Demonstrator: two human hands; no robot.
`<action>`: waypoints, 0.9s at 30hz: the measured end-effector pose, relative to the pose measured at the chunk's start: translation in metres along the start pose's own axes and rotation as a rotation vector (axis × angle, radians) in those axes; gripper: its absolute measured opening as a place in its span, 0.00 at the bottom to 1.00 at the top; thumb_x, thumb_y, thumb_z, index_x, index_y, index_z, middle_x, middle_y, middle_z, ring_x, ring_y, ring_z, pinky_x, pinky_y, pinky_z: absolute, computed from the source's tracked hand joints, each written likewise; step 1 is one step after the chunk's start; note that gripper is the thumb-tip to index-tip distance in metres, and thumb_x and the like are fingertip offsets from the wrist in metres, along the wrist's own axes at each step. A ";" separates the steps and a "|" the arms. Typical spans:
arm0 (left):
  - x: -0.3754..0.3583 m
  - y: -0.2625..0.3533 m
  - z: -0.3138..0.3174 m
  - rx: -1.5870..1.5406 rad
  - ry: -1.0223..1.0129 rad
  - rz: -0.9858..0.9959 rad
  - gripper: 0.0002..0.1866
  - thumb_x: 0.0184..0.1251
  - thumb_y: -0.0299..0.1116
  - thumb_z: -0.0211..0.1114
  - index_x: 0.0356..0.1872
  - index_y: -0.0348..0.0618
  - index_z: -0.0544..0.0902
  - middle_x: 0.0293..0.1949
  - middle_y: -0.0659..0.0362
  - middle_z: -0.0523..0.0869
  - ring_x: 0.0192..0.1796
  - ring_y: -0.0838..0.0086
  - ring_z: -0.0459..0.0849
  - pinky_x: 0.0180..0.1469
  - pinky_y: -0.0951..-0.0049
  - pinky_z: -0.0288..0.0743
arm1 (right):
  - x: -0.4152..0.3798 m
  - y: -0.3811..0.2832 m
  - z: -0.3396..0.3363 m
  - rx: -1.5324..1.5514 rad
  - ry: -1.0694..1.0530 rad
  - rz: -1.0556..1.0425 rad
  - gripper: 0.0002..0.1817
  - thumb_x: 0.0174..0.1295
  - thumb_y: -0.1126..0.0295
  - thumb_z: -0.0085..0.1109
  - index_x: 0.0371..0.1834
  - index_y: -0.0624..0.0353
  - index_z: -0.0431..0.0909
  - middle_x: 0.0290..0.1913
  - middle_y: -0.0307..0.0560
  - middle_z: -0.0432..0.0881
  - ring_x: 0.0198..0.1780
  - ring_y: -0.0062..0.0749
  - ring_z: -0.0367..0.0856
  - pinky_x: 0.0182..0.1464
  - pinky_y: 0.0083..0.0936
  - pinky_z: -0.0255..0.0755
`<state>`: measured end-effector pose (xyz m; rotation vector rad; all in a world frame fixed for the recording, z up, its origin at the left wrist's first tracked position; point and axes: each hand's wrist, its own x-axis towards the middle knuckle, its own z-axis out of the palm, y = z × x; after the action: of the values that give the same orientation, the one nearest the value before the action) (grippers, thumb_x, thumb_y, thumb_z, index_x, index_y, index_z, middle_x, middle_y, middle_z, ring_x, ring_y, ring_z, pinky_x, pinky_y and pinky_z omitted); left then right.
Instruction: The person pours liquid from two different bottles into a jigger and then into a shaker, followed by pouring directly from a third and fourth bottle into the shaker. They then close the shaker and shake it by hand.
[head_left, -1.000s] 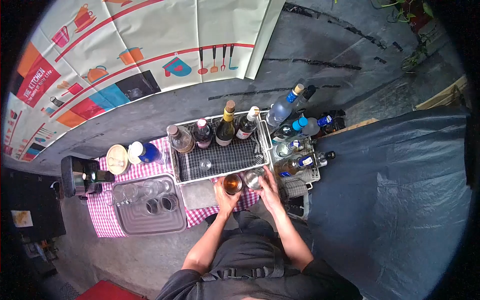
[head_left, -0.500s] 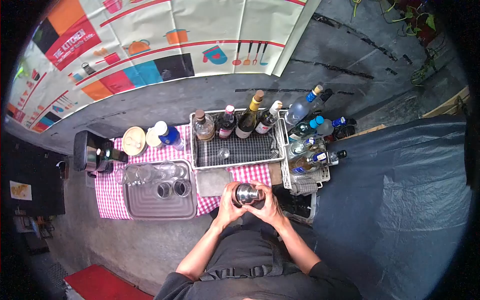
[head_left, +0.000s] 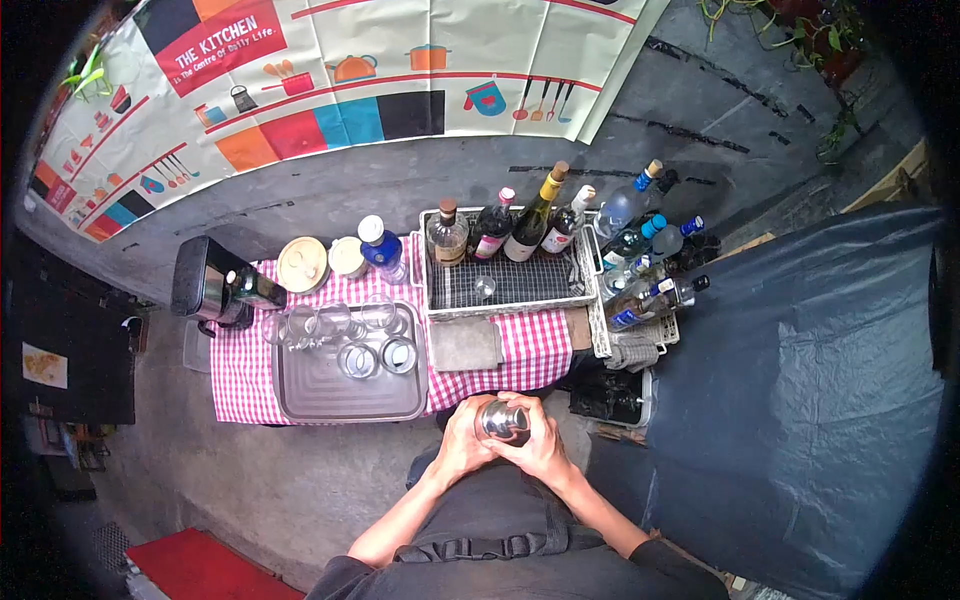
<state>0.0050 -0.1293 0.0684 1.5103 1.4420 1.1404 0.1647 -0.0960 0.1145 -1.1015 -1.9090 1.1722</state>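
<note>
A shiny metal shaker is held close to my body, below the table's front edge. My left hand wraps round its left side, and my right hand closes round its right side with fingers over the top. Folded grey cloth lies on the checkered tablecloth beyond my hands. To the left, a grey tray carries several clear glasses, two of them short tumblers near its front right.
Behind the cloth, a white basket holds several bottles. Another basket of bottles stands right of it. A blue-capped bottle, a round lidded jar and a black appliance line the back left. Dark sheeting covers the right side.
The view has shifted, so the table and tray appear farther right and slightly higher. Both hands still grip the shaker, which now sits lower and tilted differently.
</note>
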 end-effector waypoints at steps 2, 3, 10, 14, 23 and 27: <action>-0.008 0.006 -0.003 -0.089 0.004 -0.039 0.33 0.43 0.33 0.82 0.54 0.39 0.80 0.51 0.49 0.85 0.54 0.52 0.85 0.57 0.56 0.80 | -0.008 -0.013 0.009 -0.004 0.095 -0.003 0.39 0.48 0.69 0.83 0.59 0.62 0.65 0.60 0.62 0.80 0.61 0.56 0.83 0.61 0.43 0.80; -0.011 0.006 -0.004 -0.062 0.018 0.015 0.35 0.43 0.34 0.83 0.56 0.40 0.77 0.50 0.48 0.85 0.53 0.53 0.87 0.56 0.57 0.81 | -0.011 -0.016 0.013 -0.012 0.124 -0.022 0.39 0.48 0.67 0.83 0.59 0.61 0.65 0.60 0.62 0.80 0.59 0.56 0.84 0.59 0.43 0.81; -0.037 0.026 -0.018 -0.183 -0.120 -0.005 0.41 0.44 0.36 0.86 0.59 0.40 0.71 0.49 0.48 0.86 0.51 0.57 0.89 0.54 0.60 0.83 | -0.025 -0.042 -0.007 -0.013 -0.002 -0.148 0.39 0.43 0.62 0.86 0.56 0.62 0.71 0.61 0.58 0.81 0.62 0.50 0.82 0.62 0.42 0.78; -0.052 0.029 -0.019 -0.296 -0.195 0.092 0.41 0.41 0.41 0.86 0.58 0.37 0.75 0.56 0.47 0.84 0.59 0.61 0.86 0.60 0.61 0.80 | -0.017 -0.058 -0.030 0.096 -0.274 -0.312 0.38 0.41 0.58 0.86 0.54 0.63 0.77 0.64 0.55 0.80 0.68 0.48 0.77 0.70 0.41 0.71; -0.110 0.096 0.001 -0.421 -0.044 -0.024 0.44 0.39 0.38 0.87 0.59 0.41 0.70 0.57 0.54 0.78 0.60 0.69 0.80 0.63 0.65 0.75 | -0.077 -0.070 -0.018 0.249 -0.115 -0.511 0.29 0.44 0.66 0.81 0.49 0.64 0.79 0.51 0.54 0.87 0.61 0.52 0.84 0.72 0.52 0.68; -0.140 0.104 0.001 -0.483 -0.031 0.076 0.46 0.42 0.33 0.88 0.64 0.37 0.71 0.60 0.51 0.79 0.64 0.66 0.79 0.67 0.64 0.73 | -0.102 -0.093 -0.020 0.309 -0.078 -0.469 0.30 0.47 0.64 0.81 0.50 0.62 0.75 0.55 0.59 0.84 0.59 0.51 0.85 0.69 0.47 0.73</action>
<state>0.0444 -0.2778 0.1509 1.2385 0.9982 1.3847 0.1974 -0.2027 0.1986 -0.4183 -1.8291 1.1922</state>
